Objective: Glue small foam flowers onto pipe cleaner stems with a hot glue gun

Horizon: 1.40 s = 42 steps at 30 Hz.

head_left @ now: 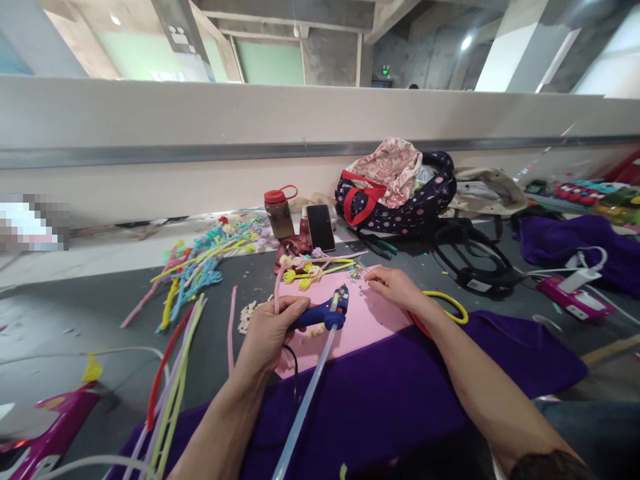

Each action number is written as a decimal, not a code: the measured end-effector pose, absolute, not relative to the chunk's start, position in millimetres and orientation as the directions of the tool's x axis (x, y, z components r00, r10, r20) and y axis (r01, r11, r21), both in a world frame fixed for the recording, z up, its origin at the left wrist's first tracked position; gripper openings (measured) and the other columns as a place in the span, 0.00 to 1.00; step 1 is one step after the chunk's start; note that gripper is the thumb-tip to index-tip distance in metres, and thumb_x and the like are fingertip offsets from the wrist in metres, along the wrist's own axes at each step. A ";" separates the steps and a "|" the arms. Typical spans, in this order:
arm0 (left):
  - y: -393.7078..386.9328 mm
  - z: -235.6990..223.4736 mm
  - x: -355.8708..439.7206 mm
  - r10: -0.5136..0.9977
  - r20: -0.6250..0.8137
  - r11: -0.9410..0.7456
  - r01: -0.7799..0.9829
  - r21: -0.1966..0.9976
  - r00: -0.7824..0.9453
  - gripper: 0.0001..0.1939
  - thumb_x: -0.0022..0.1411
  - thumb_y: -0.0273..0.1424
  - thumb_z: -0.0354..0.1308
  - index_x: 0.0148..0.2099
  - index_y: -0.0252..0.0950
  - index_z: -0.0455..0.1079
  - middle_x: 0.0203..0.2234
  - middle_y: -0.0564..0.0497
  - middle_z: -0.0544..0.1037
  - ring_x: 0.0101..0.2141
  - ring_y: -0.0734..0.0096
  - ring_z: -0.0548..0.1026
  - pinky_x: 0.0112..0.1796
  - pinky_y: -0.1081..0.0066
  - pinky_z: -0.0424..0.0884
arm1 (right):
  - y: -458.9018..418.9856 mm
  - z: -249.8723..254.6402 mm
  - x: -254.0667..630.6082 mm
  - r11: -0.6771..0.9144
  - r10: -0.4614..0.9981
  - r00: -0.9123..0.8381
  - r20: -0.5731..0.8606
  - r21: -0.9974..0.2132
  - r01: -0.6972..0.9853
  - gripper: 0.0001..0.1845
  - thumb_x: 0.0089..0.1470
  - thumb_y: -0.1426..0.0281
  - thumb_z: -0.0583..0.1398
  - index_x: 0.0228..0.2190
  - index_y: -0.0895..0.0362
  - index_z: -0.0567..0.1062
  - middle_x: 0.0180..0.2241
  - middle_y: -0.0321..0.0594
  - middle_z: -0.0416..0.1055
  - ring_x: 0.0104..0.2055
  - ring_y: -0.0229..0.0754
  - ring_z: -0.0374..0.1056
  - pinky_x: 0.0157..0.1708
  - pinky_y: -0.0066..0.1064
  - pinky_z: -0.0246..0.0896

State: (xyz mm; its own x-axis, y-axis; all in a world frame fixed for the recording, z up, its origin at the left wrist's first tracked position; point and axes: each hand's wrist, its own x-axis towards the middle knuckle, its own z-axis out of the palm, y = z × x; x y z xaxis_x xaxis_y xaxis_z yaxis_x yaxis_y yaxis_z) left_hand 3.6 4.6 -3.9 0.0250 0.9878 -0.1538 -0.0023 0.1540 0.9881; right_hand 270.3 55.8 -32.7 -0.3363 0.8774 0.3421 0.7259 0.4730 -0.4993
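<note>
Left hand [265, 335] over near edge of pink sheet [380, 308], its grip closed round the handle of a blue glue gun [331, 312]. Gun sits above the sheet, nozzle aimed away from the wearer; long translucent glue stick [306, 410] runs out of its rear, down across the purple cloth [375, 400]. A dark cord hangs below the handle. Pink fuzzy stem [278, 290] rises just behind the left fingers; cannot tell if they touch it. Right hand [397, 288] at the sheet's right side, fingers curled inward next to a scatter of small coloured bits [356, 272]; cannot tell whether that grip is closed on anything or slightly parted. Beyond the sheet's far edge: fuzzy stems with yellow heads [305, 277], some overlapping it. Heap of short pale pieces [247, 316] just left of the sheet, on the dark table [125, 293]. Farther left, a bundle of blue, yellow and pink stems [200, 267]; nearer, loose long stems in red, lilac and green [180, 373]. Magenta glue gun [63, 423] at lower left. Along the back, red-capped bottle [279, 215], upright phone [321, 228], dotted bag [395, 183]. Dark headset [475, 263] to the right.
</note>
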 end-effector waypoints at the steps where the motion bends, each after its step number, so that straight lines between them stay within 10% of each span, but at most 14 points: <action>1: 4.8 -4.0 3.5 0.987 -0.158 0.158 -0.014 0.987 0.026 0.17 0.45 0.40 0.63 0.31 0.29 0.73 0.12 0.56 0.67 0.11 0.87 0.54 0.13 0.81 0.44 | 55.8 -33.4 269.2 0.470 0.879 -0.332 0.343 -0.503 0.725 0.08 0.52 0.72 0.55 0.28 0.55 0.74 0.28 0.35 0.72 0.28 0.35 0.64 0.27 0.24 0.52; 28: 10.0 -7.5 1.9 0.963 -0.246 0.259 -0.135 0.956 0.108 0.15 0.44 0.38 0.64 0.30 0.30 0.69 0.15 0.53 0.71 0.11 0.86 0.57 0.11 0.82 0.44 | 33.4 -12.4 245.5 0.673 0.733 -0.355 0.580 -0.545 0.501 0.08 0.52 0.73 0.57 0.35 0.54 0.75 0.31 0.37 0.71 0.32 0.36 0.66 0.33 0.28 0.60; 42: 7.8 -9.9 3.0 0.979 -0.187 0.189 -0.008 0.982 0.084 0.15 0.46 0.40 0.63 0.29 0.31 0.73 0.11 0.55 0.69 0.10 0.86 0.56 0.13 0.79 0.43 | 19.0 -12.3 233.2 0.767 0.548 -0.590 0.593 -0.074 0.638 0.10 0.56 0.74 0.52 0.31 0.56 0.74 0.31 0.41 0.71 0.35 0.40 0.65 0.35 0.31 0.57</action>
